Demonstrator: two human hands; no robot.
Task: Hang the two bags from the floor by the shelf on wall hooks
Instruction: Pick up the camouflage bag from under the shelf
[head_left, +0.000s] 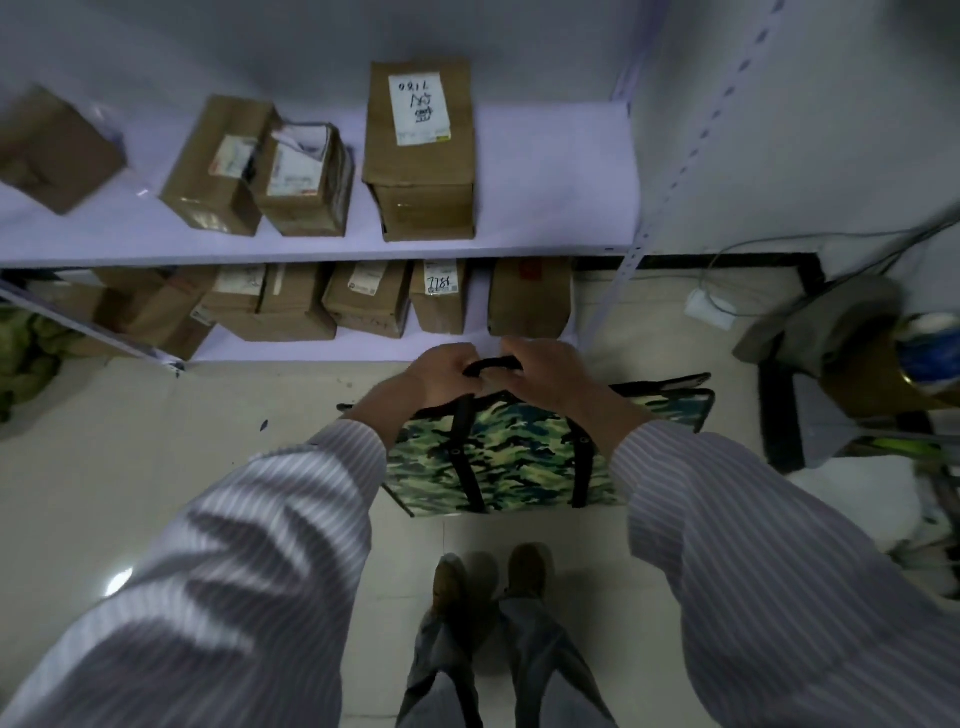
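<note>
A green camouflage bag (514, 457) with black straps hangs in front of me above the tiled floor, near the shelf. My left hand (441, 371) and my right hand (548, 371) are both closed around its black handle (493, 365), side by side. A second camouflage bag (670, 397) shows behind the first one, to the right, mostly hidden by my right forearm. No wall hooks are in view.
A white metal shelf (545, 244) holds several cardboard boxes on two levels straight ahead. Its perforated upright (631, 260) stands at the right. A cluttered stand with cables (852, 332) sits at the right. My shoes (493, 577) are on pale floor tiles below.
</note>
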